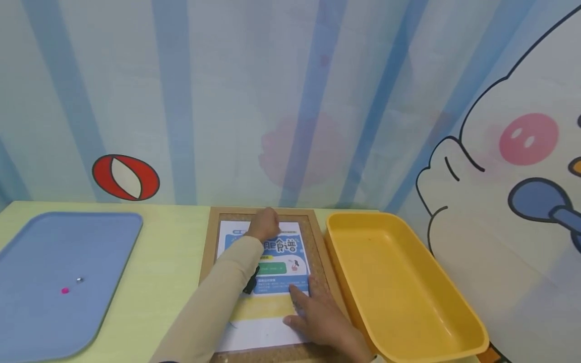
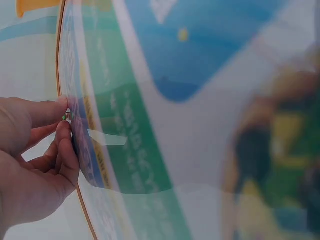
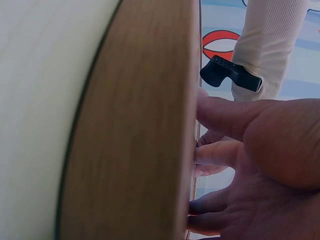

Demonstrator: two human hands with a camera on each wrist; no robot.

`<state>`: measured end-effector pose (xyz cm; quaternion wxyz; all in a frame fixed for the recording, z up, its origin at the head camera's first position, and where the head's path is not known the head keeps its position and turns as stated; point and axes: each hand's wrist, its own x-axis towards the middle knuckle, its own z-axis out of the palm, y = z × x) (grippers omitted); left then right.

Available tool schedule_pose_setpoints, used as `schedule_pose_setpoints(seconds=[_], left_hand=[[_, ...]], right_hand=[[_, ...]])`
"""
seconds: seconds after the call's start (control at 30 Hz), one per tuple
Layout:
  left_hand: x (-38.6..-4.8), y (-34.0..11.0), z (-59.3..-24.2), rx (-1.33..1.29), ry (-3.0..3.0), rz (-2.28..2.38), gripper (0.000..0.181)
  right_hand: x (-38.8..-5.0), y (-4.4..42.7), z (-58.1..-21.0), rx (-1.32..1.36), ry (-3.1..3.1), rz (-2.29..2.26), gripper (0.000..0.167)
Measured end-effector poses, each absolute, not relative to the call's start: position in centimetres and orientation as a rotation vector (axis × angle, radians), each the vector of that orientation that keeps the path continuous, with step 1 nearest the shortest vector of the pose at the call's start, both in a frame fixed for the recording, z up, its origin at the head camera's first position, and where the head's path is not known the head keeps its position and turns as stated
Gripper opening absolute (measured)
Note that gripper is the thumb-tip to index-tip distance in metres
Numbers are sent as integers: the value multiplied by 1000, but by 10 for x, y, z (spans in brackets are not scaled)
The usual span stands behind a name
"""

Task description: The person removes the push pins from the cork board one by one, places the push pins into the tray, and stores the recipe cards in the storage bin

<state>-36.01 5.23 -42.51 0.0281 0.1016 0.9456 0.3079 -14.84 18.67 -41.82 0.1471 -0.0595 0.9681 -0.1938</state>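
A poster lies on a wood-framed cork board. Near the poster's top edge is my left hand, fingers curled; in the left wrist view the thumb and fingertips of this left hand pinch a tiny green thing against the sheet. Lower down, my right hand rests spread on the poster's right edge and the board. The right wrist view has the right hand's fingertips touching the surface beyond the wooden edge.
To the left lies a blue tray with a pink piece and a silvery piece. A yellow bin stands right beside the board. Behind the table hangs a striped curtain.
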Motion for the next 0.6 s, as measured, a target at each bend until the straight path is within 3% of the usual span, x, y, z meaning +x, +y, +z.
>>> schedule_pose_setpoints(seconds=[0.37, 0.6], left_hand=[[-363, 55, -424, 308, 2905, 896, 10], [-366, 53, -421, 499, 2893, 649, 13]], right_hand=[[-149, 186, -418, -165, 2802, -525, 66], [-148, 186, -419, -167, 2807, -529, 67]])
